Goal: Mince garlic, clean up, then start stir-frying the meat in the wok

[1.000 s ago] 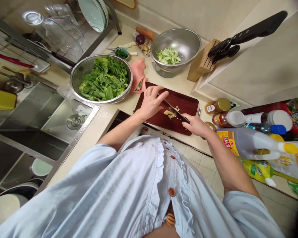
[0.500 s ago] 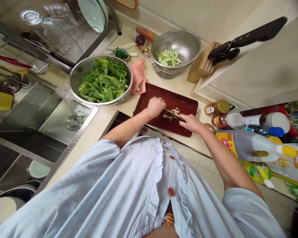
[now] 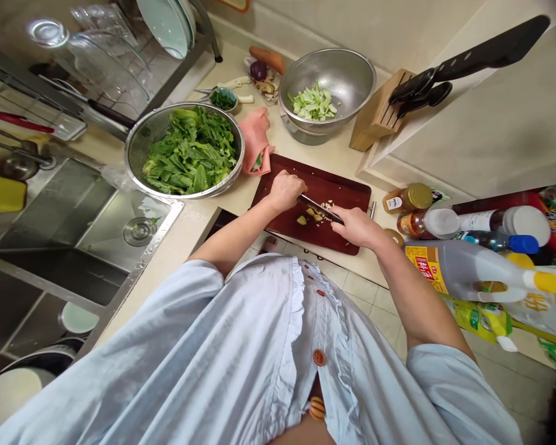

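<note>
A kitchen knife lies slantwise over the dark red cutting board. Its handle is gripped in my right hand, closed around it. At the other end, my left hand has its fingers closed at the knife's front end, hiding the tip. Finely chopped pale bits that look like garlic lie behind the blade. Larger yellowish garlic pieces sit on the near side of it, one apart to the left.
Left of the board stands a strainer of leafy greens, with a pink cloth beside it. Behind are a metal colander with cut stems and a knife block. Bottles crowd the right; a sink lies left.
My left hand and the knife's front end have shifted slightly left and away from me. One yellowish piece now shows apart on the left. The view has shifted a little.
</note>
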Motion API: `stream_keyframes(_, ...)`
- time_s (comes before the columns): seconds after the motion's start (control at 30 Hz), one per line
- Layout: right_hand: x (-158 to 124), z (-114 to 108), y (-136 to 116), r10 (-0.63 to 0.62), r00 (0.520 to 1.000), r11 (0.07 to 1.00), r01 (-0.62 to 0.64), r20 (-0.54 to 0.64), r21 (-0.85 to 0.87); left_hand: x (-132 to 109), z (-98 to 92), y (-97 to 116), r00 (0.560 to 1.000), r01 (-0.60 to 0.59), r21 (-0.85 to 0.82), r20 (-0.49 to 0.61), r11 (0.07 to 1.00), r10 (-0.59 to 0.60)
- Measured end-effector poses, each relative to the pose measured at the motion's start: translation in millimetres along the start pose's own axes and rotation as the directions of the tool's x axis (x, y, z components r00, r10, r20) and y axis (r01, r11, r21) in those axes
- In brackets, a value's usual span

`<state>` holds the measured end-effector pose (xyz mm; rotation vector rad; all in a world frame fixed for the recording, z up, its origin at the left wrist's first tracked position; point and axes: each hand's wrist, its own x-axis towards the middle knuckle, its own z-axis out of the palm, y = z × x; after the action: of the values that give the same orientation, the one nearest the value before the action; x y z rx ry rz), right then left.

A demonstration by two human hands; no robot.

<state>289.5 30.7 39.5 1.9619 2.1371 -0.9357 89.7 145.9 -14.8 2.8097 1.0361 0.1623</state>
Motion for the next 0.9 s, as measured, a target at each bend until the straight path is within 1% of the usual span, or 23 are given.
stream_keyframes(0.1,4,7,9,0.025,0.999,1.000,-0.024,-0.020,0.018,2,1.5,9,1.000,0.008,0.031,0.027,0.999,-0.009)
stream_keyframes(0.17,3,11,10,0.023,0.999,0.999,-0.022,-0.037,0.042,5,1.5,9,0.999,-0.003,0.034,0.045,0.999,0.001)
stream_keyframes(0.3,-2,11,-5,0.028,1.000,0.999,-0.028,-0.005,0.039,7,-0.7,-4,0.998,-0.035,-0.006,0.059,0.999,0.035)
stream_keyframes(0.37,-6,17,-13,0.080,0.997,0.996,-0.080,-0.003,0.032,5,-0.7,-7,0.995,-0.082,-0.020,0.060,0.996,0.083)
stream_keyframes(0.43,-7,27,-15,0.129,0.992,0.991,-0.128,-0.014,0.034,2,0.4,-7,0.992,-0.118,-0.017,0.048,0.993,0.119)
stream_keyframes(0.5,-5,34,-12,0.125,0.992,0.991,-0.124,-0.014,0.052,2,1.3,-5,0.991,-0.126,-0.004,0.046,0.992,0.126)
stream_keyframes(0.6,-2,35,-5,0.042,0.999,0.995,-0.040,-0.014,0.094,4,1.1,-6,0.992,-0.112,-0.006,0.062,0.994,0.112)
stream_keyframes(0.63,-1,34,-4,0.035,0.999,0.995,-0.033,-0.020,0.096,4,0.7,-6,0.992,-0.105,-0.008,0.064,0.994,0.105)
stream_keyframes(0.73,1,33,-1,0.069,0.997,0.995,-0.066,-0.045,0.079,4,0.2,-5,0.995,-0.076,0.002,0.061,0.997,0.075)
stream_keyframes(0.8,3,30,3,0.040,0.998,0.996,-0.036,-0.047,0.078,3,0.9,-2,0.998,-0.035,0.007,0.057,0.999,0.035)
stream_keyframes(0.9,7,19,15,-0.040,0.999,0.999,0.041,-0.030,0.035,3,2.8,6,0.999,0.042,-0.007,0.025,0.999,-0.042)
